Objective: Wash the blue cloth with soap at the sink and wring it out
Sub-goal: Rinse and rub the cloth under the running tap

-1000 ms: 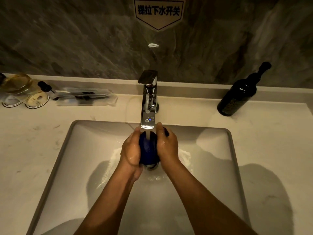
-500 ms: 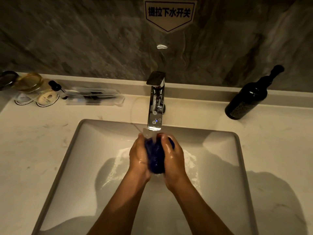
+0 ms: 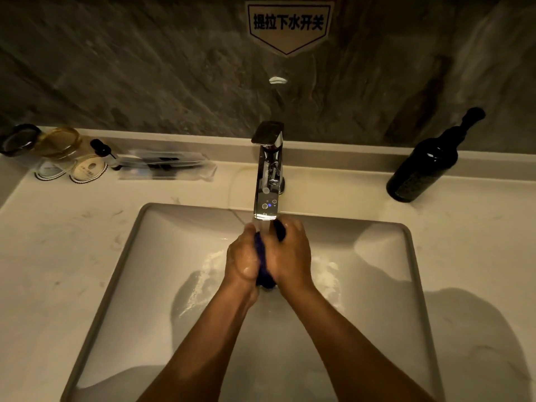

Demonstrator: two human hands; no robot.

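The blue cloth [image 3: 263, 274] is bunched into a small wad between my two palms, over the middle of the white sink basin [image 3: 150, 285]. My left hand [image 3: 243, 259] presses it from the left and my right hand [image 3: 290, 253] from the right, both wet and closed tight around it. Only thin strips of blue show between the hands and at the fingertips. Water runs from the chrome tap [image 3: 266, 181] straight onto the cloth and my fingers. Suds and splashes lie on the basin floor on both sides of my hands.
A dark pump bottle [image 3: 426, 166] stands on the counter at the back right. At the back left are glass cups [image 3: 59, 143], round coasters and a clear packet of toiletries [image 3: 165, 168]. A dark marble wall with a sign rises behind the tap.
My hands have pressed closer together around the cloth, so less blue shows. They stay under the running water; the view has shifted slightly.
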